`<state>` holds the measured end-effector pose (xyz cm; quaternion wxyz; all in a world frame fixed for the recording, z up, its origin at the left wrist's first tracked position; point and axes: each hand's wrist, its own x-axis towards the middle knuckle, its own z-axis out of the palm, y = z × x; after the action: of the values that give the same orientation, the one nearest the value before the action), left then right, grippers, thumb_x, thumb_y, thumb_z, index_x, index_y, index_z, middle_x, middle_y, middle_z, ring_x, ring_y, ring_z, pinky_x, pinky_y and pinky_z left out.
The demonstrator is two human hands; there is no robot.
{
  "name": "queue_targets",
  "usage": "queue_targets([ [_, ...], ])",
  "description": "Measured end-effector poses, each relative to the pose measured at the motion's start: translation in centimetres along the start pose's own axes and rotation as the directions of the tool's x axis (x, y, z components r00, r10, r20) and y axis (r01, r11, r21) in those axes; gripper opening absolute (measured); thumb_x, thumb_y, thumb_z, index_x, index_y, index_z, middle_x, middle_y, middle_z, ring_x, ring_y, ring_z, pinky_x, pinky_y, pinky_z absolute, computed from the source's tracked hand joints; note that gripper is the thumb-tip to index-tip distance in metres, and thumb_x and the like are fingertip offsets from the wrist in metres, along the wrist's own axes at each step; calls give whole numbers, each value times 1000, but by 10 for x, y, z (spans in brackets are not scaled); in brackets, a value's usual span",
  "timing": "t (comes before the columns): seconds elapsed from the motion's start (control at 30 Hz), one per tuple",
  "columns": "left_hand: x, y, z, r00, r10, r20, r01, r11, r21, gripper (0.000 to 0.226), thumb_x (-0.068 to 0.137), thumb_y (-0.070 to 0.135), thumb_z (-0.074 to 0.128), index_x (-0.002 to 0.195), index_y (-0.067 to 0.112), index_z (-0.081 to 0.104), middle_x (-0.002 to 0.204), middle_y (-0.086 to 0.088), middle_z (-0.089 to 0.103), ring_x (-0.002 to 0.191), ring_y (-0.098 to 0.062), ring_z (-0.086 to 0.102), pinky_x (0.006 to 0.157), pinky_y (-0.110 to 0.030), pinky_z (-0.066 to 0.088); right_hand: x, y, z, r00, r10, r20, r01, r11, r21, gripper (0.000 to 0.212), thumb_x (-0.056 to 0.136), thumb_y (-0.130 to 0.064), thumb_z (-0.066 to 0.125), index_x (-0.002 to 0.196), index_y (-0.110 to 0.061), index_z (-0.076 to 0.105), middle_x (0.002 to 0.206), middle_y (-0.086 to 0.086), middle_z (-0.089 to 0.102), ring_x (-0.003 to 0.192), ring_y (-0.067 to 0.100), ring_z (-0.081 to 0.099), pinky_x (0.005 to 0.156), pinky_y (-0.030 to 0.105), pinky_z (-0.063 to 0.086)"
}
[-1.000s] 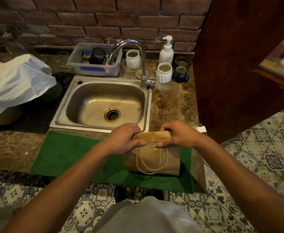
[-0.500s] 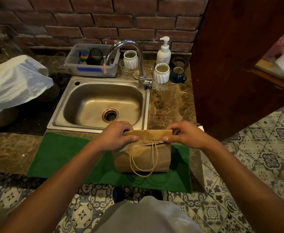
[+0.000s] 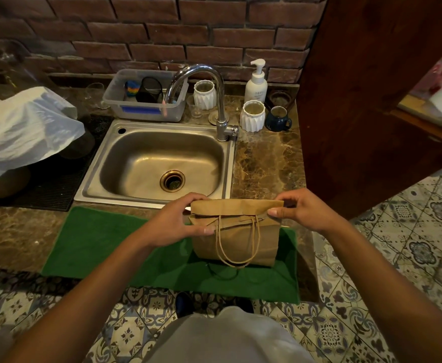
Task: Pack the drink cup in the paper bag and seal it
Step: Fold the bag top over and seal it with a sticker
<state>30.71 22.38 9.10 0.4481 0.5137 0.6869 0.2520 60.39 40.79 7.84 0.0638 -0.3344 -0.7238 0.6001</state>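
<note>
A brown paper bag (image 3: 236, 241) stands upright on a green mat (image 3: 104, 247) at the counter's front edge. Its top is folded over toward me, and its twine handle hangs down the front. My left hand (image 3: 178, 222) pinches the left end of the folded top. At the right end of the fold, my right hand (image 3: 299, 210) pinches the paper between thumb and fingers. The drink cup is not visible; the bag's inside is hidden.
A steel sink (image 3: 162, 163) with a tap (image 3: 219, 100) lies just behind the bag. Two white ribbed cups (image 3: 252, 115), a blue mug (image 3: 277, 119), a soap pump (image 3: 256, 83) and a plastic tub (image 3: 146, 100) line the brick wall. A white plastic bag (image 3: 23, 129) sits left, a dark wooden panel (image 3: 366, 95) right.
The folded top has been pulled out wider and flatter, and my hands have moved apart to its two ends. The bag stays on the mat.
</note>
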Motion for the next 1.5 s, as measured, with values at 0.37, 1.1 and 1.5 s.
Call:
queue_targets([
  [0.37,-1,1,9,975,127,-185,-124,992,26,56,83,33,81,125,61,57,131,19,65,122,-4,60,101,-34,55,4,-3,-7,997,48,65,-40,992,-118,22,87,-29,78,108,-24,75,105,-4,76,99,9,70,87,29,51],
  [1.1,10,32,4,987,161,-26,-134,894,427,72,77,78,59,129,29,69,128,7,69,116,-13,60,97,-39,50,39,-50,40,983,-40,180,146,762,-631,12,85,-35,81,93,-27,77,75,-17,63,73,5,60,65,31,43],
  [1.5,41,57,16,974,204,99,-219,731,647,26,91,47,69,90,21,69,82,4,64,79,-22,61,66,-39,48,35,-56,42,993,-65,95,113,716,-689,27,81,-44,81,99,-26,74,95,-4,69,85,17,63,74,39,55],
])
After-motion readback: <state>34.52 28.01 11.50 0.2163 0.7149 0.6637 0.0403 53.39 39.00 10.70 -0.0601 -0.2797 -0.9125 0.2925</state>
